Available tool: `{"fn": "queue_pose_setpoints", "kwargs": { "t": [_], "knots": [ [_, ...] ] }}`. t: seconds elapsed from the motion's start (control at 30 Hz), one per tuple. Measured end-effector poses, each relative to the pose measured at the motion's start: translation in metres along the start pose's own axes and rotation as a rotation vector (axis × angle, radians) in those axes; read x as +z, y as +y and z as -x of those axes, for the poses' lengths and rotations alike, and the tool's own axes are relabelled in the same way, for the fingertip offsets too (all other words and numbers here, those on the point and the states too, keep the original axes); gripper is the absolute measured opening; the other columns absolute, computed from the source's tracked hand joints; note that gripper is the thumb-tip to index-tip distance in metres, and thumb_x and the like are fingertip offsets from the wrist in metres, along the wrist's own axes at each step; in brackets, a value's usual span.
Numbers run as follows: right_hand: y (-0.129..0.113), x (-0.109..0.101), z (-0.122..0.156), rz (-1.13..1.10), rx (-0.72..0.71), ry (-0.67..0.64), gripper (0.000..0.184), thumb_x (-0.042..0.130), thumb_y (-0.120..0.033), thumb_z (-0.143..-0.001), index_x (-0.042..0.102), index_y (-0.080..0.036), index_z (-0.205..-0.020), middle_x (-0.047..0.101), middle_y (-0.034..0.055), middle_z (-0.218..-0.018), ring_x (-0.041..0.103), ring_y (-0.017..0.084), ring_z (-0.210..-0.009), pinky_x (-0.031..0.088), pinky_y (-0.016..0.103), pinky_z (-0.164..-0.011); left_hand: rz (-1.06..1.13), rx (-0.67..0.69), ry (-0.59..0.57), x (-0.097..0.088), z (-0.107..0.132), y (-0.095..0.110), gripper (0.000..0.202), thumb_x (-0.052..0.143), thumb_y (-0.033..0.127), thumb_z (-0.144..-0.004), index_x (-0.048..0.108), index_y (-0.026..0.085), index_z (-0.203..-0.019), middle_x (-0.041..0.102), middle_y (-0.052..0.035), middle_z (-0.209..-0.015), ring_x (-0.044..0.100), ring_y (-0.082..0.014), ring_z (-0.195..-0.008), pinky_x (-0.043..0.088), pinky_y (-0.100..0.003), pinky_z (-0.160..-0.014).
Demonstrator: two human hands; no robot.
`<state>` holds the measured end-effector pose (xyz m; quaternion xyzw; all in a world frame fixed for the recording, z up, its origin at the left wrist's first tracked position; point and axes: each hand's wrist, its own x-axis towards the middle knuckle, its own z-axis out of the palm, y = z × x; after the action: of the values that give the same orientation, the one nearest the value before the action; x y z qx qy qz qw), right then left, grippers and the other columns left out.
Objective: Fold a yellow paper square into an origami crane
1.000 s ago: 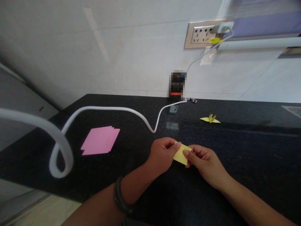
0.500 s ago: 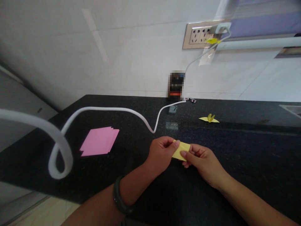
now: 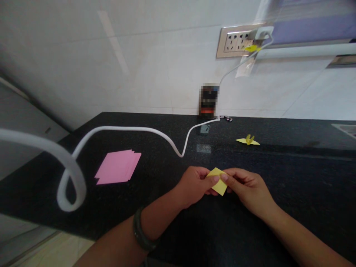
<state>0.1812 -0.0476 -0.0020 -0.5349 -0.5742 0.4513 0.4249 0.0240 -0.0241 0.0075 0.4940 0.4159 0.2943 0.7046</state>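
Over the black stone bench point(image 3: 306, 189), lower centre, I see left hand point(image 3: 194, 187) and right hand point(image 3: 249, 188) pinching a yellow paper square point(image 3: 221, 188), probably steadying it.

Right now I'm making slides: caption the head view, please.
Left hand and right hand hold yellow paper over a dark countertop.

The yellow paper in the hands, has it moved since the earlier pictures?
Yes. Between the left hand and right hand, the yellow paper has turned: a corner now points toward the wall, where an edge faced it before. The direction is unclear.
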Motion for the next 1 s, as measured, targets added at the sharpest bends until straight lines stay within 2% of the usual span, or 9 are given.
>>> {"fn": "queue_pose_setpoints", "kwargs": {
  "t": [0.13,0.27,0.4,0.57,0.9,0.97,1.0],
  "knots": [
    [0.002,-0.004,-0.002,-0.118,-0.017,0.082,0.027,0.054,-0.037,-0.075,0.060,-0.020,-0.095,0.061,0.0022,-0.066,0.052,0.012,-0.052,0.043,0.026,-0.051,0.138,-0.038,0.018,-0.007,-0.003,0.000,0.028,0.058,0.036,-0.068,0.061,0.010,-0.078,0.062,-0.0059,-0.068,0.057,-0.0102,-0.054,0.041,-0.020,-0.050],
    [0.007,-0.004,-0.003,-0.318,0.018,0.023,0.027,0.060,-0.032,-0.071,0.057,-0.019,-0.094,0.061,0.0026,-0.071,0.053,0.011,-0.053,0.044,0.025,-0.052,0.289,-0.074,-0.009,-0.011,-0.005,-0.001,0.030,0.058,0.036,-0.069,0.060,0.011,-0.084,0.062,-0.0070,-0.074,0.058,-0.0105,-0.057,0.042,-0.020,-0.051],
    [0.007,0.002,-0.001,-0.381,0.032,-0.053,0.026,0.064,-0.026,-0.068,0.057,-0.020,-0.092,0.059,-0.0005,-0.069,0.052,0.009,-0.055,0.044,0.022,-0.052,0.335,-0.094,-0.033,-0.011,-0.004,-0.002,0.028,0.056,0.035,-0.071,0.058,0.011,-0.085,0.061,-0.0066,-0.072,0.058,-0.0100,-0.055,0.042,-0.020,-0.051],
    [0.004,0.004,0.001,-0.345,0.033,-0.102,0.018,0.063,-0.025,-0.070,0.058,-0.019,-0.086,0.057,-0.0014,-0.065,0.051,0.009,-0.055,0.043,0.022,-0.052,0.368,-0.110,-0.056,-0.011,-0.005,-0.003,0.030,0.056,0.036,-0.071,0.058,0.010,-0.086,0.062,-0.0072,-0.072,0.058,-0.0110,-0.056,0.043,-0.021,-0.052],
    [0.008,0.004,-0.001,-0.243,-0.022,-0.130,0.015,0.059,-0.027,-0.073,0.057,-0.017,-0.084,0.055,-0.0003,-0.061,0.050,0.010,-0.053,0.044,0.024,-0.052,0.389,-0.113,-0.058,-0.011,-0.006,-0.004,0.028,0.055,0.036,-0.072,0.058,0.010,-0.084,0.061,-0.0062,-0.069,0.059,-0.0112,-0.055,0.043,-0.020,-0.051],
    [0.008,0.005,-0.001,-0.185,-0.070,-0.092,0.019,0.057,-0.026,-0.073,0.055,-0.018,-0.091,0.054,0.0000,-0.065,0.051,0.011,-0.055,0.045,0.025,-0.053,0.386,-0.111,-0.047,-0.011,-0.007,-0.005,0.027,0.055,0.035,-0.072,0.058,0.010,-0.083,0.061,-0.0058,-0.068,0.058,-0.0109,-0.054,0.042,-0.020,-0.051],
    [0.009,0.006,0.000,-0.138,-0.113,-0.031,0.024,0.057,-0.024,-0.073,0.052,-0.020,-0.097,0.054,0.0005,-0.070,0.051,0.011,-0.057,0.046,0.025,-0.054,0.382,-0.112,-0.032,-0.011,-0.007,-0.005,0.027,0.055,0.035,-0.072,0.058,0.011,-0.083,0.061,-0.0058,-0.069,0.059,-0.0108,-0.055,0.042,-0.020,-0.051]
  ]
}}
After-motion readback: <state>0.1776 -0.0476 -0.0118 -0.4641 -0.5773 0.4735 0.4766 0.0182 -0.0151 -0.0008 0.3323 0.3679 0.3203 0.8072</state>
